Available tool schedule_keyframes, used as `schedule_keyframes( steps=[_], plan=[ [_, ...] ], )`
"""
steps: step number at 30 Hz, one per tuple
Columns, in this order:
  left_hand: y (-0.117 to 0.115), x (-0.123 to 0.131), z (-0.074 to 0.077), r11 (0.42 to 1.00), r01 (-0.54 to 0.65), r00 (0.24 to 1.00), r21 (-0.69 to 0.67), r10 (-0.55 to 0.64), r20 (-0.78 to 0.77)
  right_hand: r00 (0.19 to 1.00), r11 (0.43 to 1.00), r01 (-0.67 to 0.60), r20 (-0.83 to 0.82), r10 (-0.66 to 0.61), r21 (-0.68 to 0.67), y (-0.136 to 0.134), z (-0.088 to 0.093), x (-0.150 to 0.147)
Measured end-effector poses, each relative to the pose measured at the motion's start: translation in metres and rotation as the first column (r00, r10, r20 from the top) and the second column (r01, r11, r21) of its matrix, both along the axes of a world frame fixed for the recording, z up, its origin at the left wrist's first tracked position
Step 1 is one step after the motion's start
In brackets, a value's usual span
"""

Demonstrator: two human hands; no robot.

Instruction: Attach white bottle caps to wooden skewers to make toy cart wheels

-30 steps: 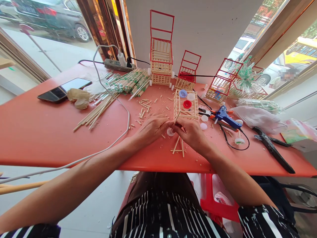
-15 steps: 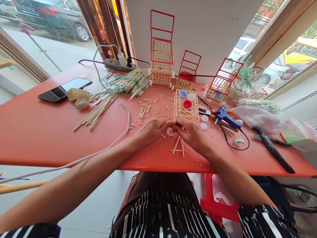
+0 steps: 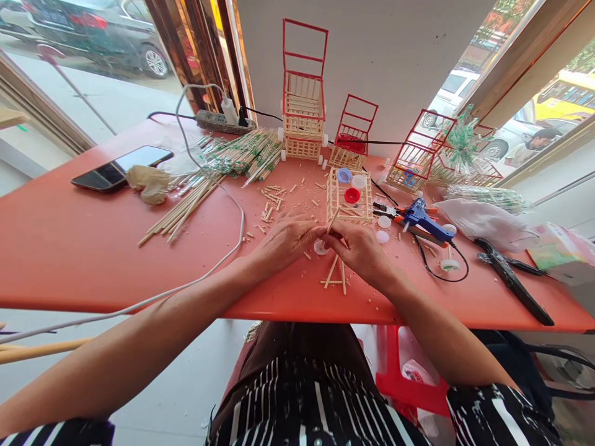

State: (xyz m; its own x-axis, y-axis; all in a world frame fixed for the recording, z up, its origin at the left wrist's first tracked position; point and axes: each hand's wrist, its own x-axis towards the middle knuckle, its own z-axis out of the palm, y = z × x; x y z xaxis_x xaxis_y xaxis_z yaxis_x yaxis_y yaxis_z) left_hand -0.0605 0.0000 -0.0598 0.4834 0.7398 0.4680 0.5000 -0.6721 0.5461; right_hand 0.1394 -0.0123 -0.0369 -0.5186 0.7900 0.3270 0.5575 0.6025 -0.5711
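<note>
My left hand (image 3: 290, 238) and my right hand (image 3: 356, 244) meet above the red table (image 3: 195, 279). A short wooden stick (image 3: 333, 220) stands up between the fingertips, pinched by my right hand. My left thumb and fingers are closed at the same spot; what they grip is too small to make out. Partly under the hands lies a clear round cap (image 3: 320, 248). Several cut sticks (image 3: 343, 277) lie just in front. Behind my right hand, a small stick frame (image 3: 331, 195) bears a blue cap (image 3: 344, 175) and a red cap (image 3: 352, 196).
Stick carts (image 3: 304, 111) with red handles stand along the wall. A blue glue gun (image 3: 425, 220) and black cutters (image 3: 514, 282) lie right. Bundled sticks (image 3: 246, 152), a phone (image 3: 100, 176), a power strip (image 3: 204, 121) and a white cable (image 3: 242, 217) are left.
</note>
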Motion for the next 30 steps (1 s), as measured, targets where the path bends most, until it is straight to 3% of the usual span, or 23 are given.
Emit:
schedule_keyframes(
  steps=[30],
  plan=[
    [0.0004,0.0006,-0.0003,1.0,-0.005,1.0,-0.004,0.004,-0.027,1.0,1.0,0.006,0.017,-0.006,0.015,0.0001,-0.0007,0.0004]
  ],
)
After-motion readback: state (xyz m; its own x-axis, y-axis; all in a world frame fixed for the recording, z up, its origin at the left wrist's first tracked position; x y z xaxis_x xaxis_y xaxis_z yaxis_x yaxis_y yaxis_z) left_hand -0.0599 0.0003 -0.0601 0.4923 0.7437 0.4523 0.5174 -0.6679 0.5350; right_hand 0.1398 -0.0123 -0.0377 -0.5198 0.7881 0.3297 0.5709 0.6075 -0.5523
